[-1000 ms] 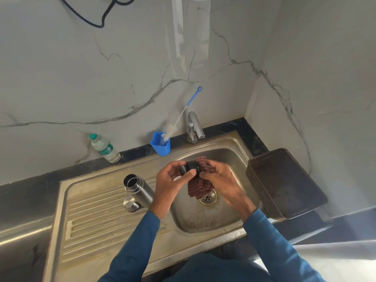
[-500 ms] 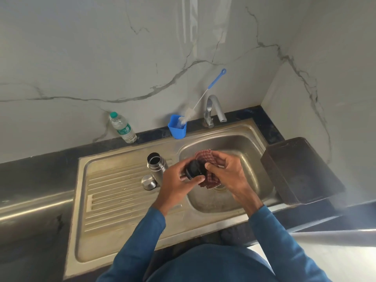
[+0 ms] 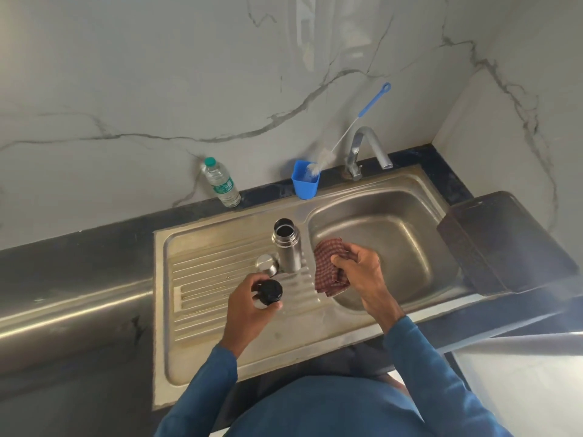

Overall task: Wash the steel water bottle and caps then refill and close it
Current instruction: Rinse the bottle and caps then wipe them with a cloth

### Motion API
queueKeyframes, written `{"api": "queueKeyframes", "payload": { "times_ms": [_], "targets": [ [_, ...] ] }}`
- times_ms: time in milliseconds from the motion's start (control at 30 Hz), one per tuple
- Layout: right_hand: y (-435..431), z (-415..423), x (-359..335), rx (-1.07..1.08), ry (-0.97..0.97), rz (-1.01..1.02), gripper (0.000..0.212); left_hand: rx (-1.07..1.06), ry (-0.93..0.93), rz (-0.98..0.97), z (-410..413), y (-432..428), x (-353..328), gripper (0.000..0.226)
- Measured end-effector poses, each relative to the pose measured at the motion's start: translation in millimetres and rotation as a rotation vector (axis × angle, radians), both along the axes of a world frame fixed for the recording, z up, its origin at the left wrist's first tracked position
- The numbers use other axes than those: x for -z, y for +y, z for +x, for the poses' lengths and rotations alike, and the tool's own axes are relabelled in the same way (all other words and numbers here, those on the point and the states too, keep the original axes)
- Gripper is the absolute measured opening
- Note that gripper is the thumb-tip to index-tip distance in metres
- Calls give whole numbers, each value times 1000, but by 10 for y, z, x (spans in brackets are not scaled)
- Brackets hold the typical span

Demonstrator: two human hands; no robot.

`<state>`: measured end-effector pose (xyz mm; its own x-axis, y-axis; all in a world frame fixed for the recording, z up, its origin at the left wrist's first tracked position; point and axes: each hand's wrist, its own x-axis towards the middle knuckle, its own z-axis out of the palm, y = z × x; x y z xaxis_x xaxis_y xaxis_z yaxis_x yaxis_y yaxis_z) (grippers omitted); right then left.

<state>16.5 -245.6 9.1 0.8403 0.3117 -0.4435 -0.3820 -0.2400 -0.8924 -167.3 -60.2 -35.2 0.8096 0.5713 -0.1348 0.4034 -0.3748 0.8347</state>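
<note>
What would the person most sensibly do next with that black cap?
Probably set the black cap, gripped by the left hand, on the drainboard near the steel cap, since the right hand holds the checked cloth apart from it.

Left hand (image 3: 249,305) curled in a grip, right hand (image 3: 362,272) likewise, well apart.

Soft, even daylight; bright overexposed patch lower right. Vertical glare streak on marble wall (image 3: 303,42). Dull sheen on sink (image 3: 394,222). Wide-angle bending at edges. Slight softness overall.
</note>
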Motion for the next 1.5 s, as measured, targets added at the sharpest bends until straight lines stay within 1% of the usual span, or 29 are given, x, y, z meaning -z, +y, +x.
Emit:
{"api": "queueKeyframes", "payload": {
  "times_ms": [133, 233, 367, 433, 600, 867, 1033, 1200, 1333, 1500],
  "targets": [
    [134, -44, 56, 49, 12, -22, 24, -82, 57, 48, -53, 301, 236, 59],
    [182, -13, 49, 85, -15, -58, 29, -118, 87, 93, 16, 481, 420, 57],
    [197, 34, 77, 114, -24, -88, 30, -100, 150, 117, 151, 645, 603, 47],
    [206, 56, 107, 113, -23, -116, 29, -88, 189, 114, 206, 691, 646, 47],
    [225, 109, 151, 101, -18, -145, 26, -95, 241, 102, 288, 735, 709, 54],
    [247, 170, 251, 76, 6, -154, 35, -97, 295, 149, 322, 788, 817, 59],
    [248, 174, 282, 64, 17, -145, 33, -85, 311, 156, 294, 776, 860, 74],
    [225, 162, 279, 63, 32, -110, 32, -84, 306, 215, 269, 737, 840, 85],
    [189, 162, 279, 58, 30, -100, 33, -76, 297, 273, 261, 684, 802, 86],
    [139, 145, 184, 61, 31, -79, 32, -88, 343, 277, 269, 619, 728, 82]
  ]
}}
